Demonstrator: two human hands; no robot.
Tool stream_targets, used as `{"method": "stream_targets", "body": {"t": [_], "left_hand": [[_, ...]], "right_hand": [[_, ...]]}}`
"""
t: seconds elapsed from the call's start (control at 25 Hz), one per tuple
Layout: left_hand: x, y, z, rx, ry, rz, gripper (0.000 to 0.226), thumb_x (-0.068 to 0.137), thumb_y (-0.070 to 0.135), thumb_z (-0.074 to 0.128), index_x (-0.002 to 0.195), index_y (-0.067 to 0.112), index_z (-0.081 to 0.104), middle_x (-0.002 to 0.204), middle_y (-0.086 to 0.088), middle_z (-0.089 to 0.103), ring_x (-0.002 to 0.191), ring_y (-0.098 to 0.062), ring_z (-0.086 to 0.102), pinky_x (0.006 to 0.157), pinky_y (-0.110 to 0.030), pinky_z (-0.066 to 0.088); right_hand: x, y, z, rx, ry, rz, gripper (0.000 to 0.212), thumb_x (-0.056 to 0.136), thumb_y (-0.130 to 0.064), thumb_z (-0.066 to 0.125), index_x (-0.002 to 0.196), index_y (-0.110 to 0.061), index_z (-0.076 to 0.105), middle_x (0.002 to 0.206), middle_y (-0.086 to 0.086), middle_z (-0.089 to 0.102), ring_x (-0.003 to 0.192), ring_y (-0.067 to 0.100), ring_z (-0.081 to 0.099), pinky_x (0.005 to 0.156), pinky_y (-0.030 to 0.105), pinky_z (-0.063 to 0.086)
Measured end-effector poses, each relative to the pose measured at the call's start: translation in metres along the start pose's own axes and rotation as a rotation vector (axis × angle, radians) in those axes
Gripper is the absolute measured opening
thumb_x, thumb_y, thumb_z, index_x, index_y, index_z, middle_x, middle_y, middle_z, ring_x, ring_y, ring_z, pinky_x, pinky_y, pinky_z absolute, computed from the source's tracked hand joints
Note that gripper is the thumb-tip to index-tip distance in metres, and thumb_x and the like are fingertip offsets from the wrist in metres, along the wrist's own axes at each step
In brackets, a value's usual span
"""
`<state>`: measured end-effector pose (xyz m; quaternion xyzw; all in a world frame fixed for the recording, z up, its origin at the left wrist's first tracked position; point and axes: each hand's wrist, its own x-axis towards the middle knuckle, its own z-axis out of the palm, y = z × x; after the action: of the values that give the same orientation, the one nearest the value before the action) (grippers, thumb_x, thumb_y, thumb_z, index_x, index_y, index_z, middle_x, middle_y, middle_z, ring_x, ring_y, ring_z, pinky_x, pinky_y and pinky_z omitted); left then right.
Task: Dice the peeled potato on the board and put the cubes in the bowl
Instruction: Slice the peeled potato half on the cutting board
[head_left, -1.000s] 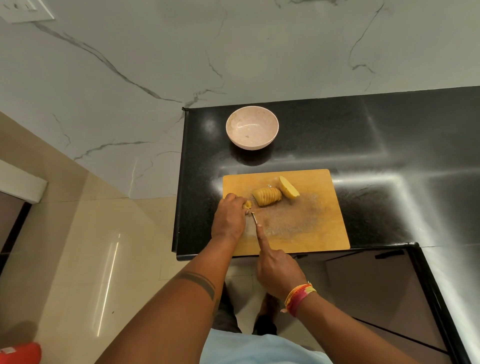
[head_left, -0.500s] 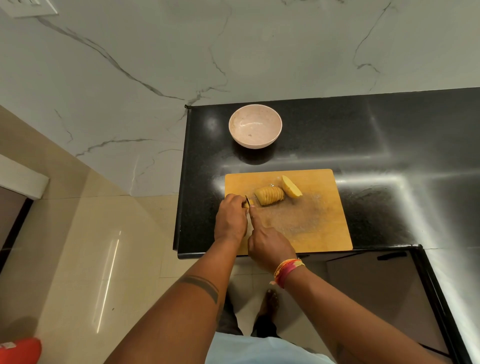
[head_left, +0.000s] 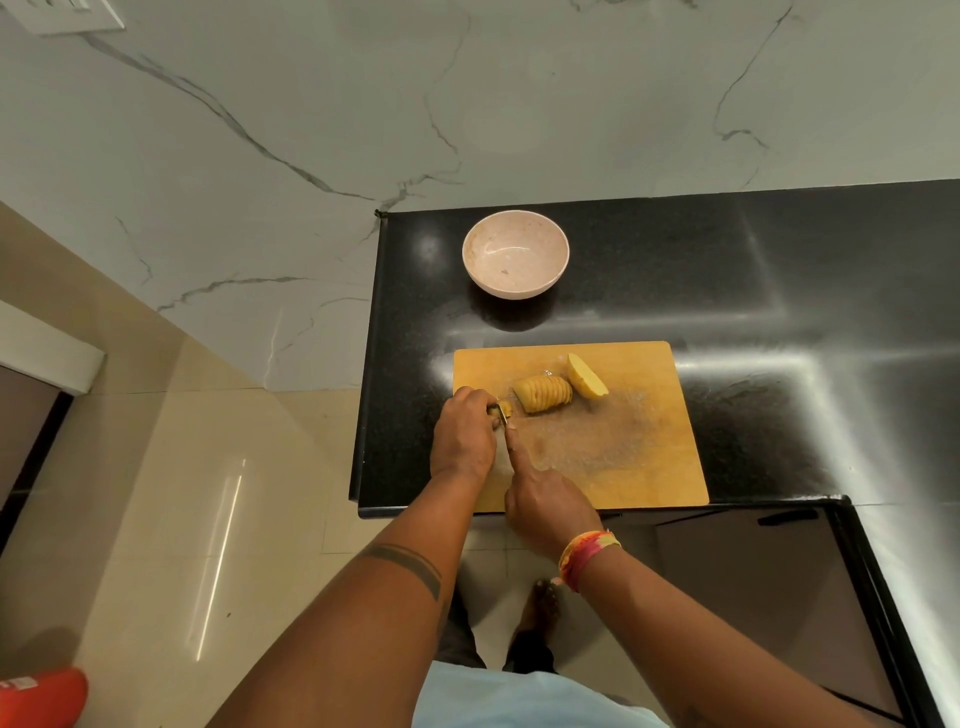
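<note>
While the left hand (head_left: 464, 440) is curled down over a small piece of potato (head_left: 505, 410) near the left end of the cutting board (head_left: 613, 457), that piece is pinched under the fingertips, so the hand is closed on it rather than spread flat. The right hand (head_left: 545, 501) is wrapped round a knife handle that is hidden by the fist, with the index finger laid straight along the top; only a short bit of the knife blade (head_left: 502, 414) can be seen, right against the small piece and touching the left fingertips. A sliced potato half (head_left: 543, 394), fanned into thin slices, is left lying just beside that piece toward the middle of the board, and an uncut potato wedge (head_left: 586, 376) is leaned against its far right end. The bowl (head_left: 515, 254) is parked on the black desk (head_left: 779, 291) beyond the board's far left corner, well apart from the hands, with nothing seen inside but a speck. The board's near edge is lined up almost flush with the desk's front edge, and its left edge sits close to the desk's left edge, so the left hand is worked right at that corner. Plenty of bare board is left to the right of the hands, and more open desk beyond it.
</note>
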<state>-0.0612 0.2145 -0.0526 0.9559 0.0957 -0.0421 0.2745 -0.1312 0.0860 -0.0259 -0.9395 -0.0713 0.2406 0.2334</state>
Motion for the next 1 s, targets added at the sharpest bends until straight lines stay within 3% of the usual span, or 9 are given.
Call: {"method": "stream_targets", "body": {"t": [0.2,0.4,0.76,1.0], "left_hand": [[-0.002,-0.001,0.001,-0.013,0.002,-0.003,0.026,0.095,0.014,0.066,0.121,0.017,0.067,0.12,-0.001,0.059,0.107,-0.019,0.059,0.089,-0.039,0.057],[-0.009,-0.001,-0.004,-0.111,0.051,-0.035,0.032,0.095,0.015,0.067,0.126,0.017,0.063,0.127,0.001,0.053,0.107,-0.016,0.06,0.09,-0.036,0.057],[-0.008,-0.001,-0.004,-0.07,0.052,-0.035,0.025,0.096,0.017,0.066,0.121,0.017,0.065,0.119,0.001,0.059,0.11,-0.017,0.056,0.092,-0.036,0.055],[-0.004,-0.002,-0.006,-0.018,0.036,-0.006,0.02,0.097,0.016,0.063,0.117,0.016,0.065,0.116,-0.001,0.06,0.106,-0.017,0.057,0.086,-0.035,0.056]], "right_hand": [[-0.032,0.008,0.007,-0.017,-0.025,0.014,0.085,0.1,-0.022,0.038,0.157,-0.036,-0.024,0.066,0.003,0.056,0.052,0.02,0.053,0.046,0.032,0.04],[-0.024,0.002,-0.003,0.031,0.027,0.01,0.08,0.1,-0.021,0.037,0.16,-0.034,-0.016,0.064,0.0,0.057,0.051,0.017,0.052,0.048,0.033,0.041],[0.007,-0.011,-0.01,0.01,0.027,-0.011,0.075,0.1,-0.021,0.036,0.162,-0.033,-0.005,0.064,0.001,0.056,0.052,0.017,0.053,0.044,0.03,0.033],[0.014,-0.014,-0.013,-0.033,0.016,-0.016,0.076,0.101,-0.019,0.036,0.162,-0.034,-0.008,0.065,0.001,0.047,0.054,0.017,0.047,0.045,0.031,0.029]]}}
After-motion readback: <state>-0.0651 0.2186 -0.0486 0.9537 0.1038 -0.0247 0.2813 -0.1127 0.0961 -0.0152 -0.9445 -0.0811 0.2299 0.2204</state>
